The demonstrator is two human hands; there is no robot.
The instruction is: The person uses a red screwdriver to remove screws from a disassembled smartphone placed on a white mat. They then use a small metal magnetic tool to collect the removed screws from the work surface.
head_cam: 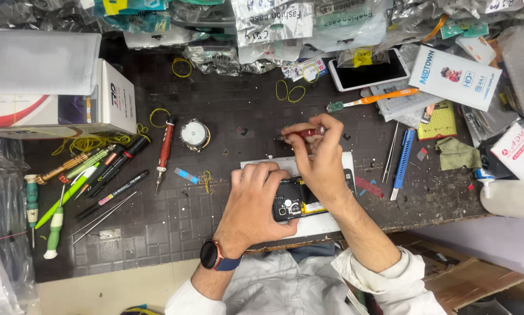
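My left hand (256, 201) lies flat over the left end of an opened phone (303, 201), fingers curled together and pressing it down onto a white pad (332, 160) at the near edge of the dark workbench (215, 116). The phone sits back-side up with its cover off, so its black inner parts and a yellow strip show between my 2 hands. My right hand (317, 157) crosses above the phone, thumb and fingers pinching a slim red screwdriver (300, 134) that lies nearly level, its tip pointing left. My wrist rests on the phone's right part.

To the left lie a red-handled screwdriver (166, 149), a small round metal tin (194, 134), and a fan of green, black and brass-coloured tools (93, 169). To the right lie tweezers (390, 151) and a blue tool (403, 160), just beside each other. Further back lie an orange-handled brush (378, 99) and a white phone (369, 71), face up.
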